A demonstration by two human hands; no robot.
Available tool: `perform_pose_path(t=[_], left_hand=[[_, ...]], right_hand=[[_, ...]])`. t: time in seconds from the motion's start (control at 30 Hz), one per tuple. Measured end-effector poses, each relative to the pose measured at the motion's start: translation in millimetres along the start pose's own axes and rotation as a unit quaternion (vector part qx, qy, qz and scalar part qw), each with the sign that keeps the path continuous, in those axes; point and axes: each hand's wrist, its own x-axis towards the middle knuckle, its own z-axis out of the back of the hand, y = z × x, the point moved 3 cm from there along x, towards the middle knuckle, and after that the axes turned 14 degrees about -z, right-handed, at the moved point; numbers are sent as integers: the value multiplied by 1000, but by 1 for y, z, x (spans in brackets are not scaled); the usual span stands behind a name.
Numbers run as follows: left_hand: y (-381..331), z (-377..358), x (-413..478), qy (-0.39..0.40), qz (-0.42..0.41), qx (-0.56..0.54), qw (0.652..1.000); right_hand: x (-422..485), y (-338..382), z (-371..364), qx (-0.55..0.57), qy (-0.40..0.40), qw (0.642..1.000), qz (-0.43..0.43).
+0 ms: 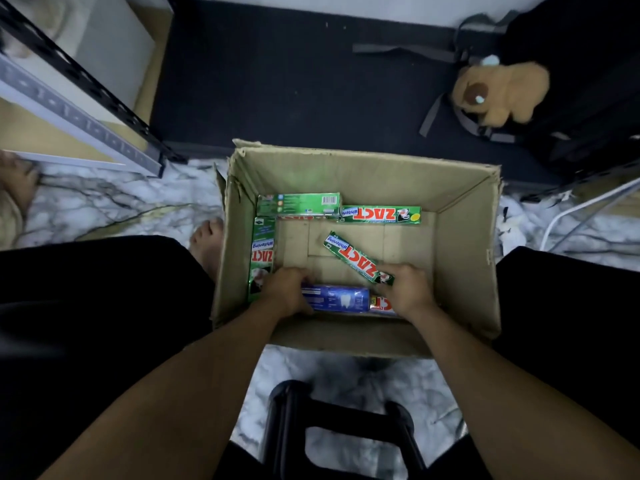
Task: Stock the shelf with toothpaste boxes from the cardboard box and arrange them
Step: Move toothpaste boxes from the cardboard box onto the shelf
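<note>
An open cardboard box sits on the floor between my knees. Inside lie several toothpaste boxes: a green one along the left wall, two green ones at the back, a slanted green one in the middle, and a blue one along the near wall. My left hand grips the blue box's left end. My right hand holds the near end of the slanted green box. The shelf stands at the upper left.
A black stool stands on the marble floor under me. A brown plush toy and a black bag with straps lie at the upper right. White cable runs at the right edge. A dark mat lies behind the box.
</note>
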Motion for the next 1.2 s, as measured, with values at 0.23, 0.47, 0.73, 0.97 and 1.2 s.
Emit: perform_pose_path(t=[0.23,0.47,0.73,0.97,1.2], left_hand=[[6,-5,8,11,-27,-1,1000],[15,1,12,-67,-40,-52,996],[15,0,15,-54,-47,-8,997],[10,1,20,-30,-84,74,993],[10,2,25,-38,-71,100,992]], right_hand=[[8,-4,-12,33,-14,999,-11],[12,-8,-15,83,-24,996,-10],[14,-3,-16,7,-26,999,29],[16,-6,-16,12,-47,999,-6],[17,-19,3,-10,-118,990,-82]])
